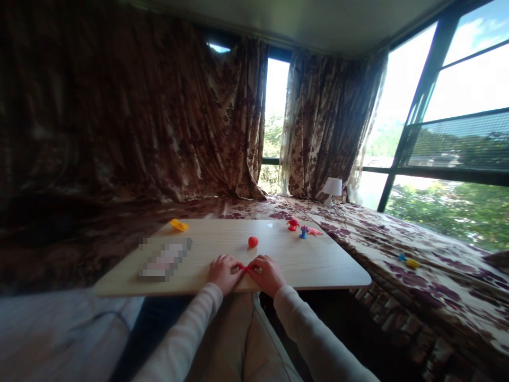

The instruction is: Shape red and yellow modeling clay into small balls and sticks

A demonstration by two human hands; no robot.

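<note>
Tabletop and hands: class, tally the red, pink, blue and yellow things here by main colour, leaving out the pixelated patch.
Red: 3 (red ball, red figure, red piece held by the left hand and right hand)
Pink: 1 (pink piece)
Blue: 1 (blue figure)
Yellow: 1 (yellow piece)
Total: 6

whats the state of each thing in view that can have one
left hand, pinching the red piece
right hand, pinching it too
red piece, held between both hands
red ball, resting on the table
lamp, upright, lit or not unclear
curtains, parted at the narrow window
</note>
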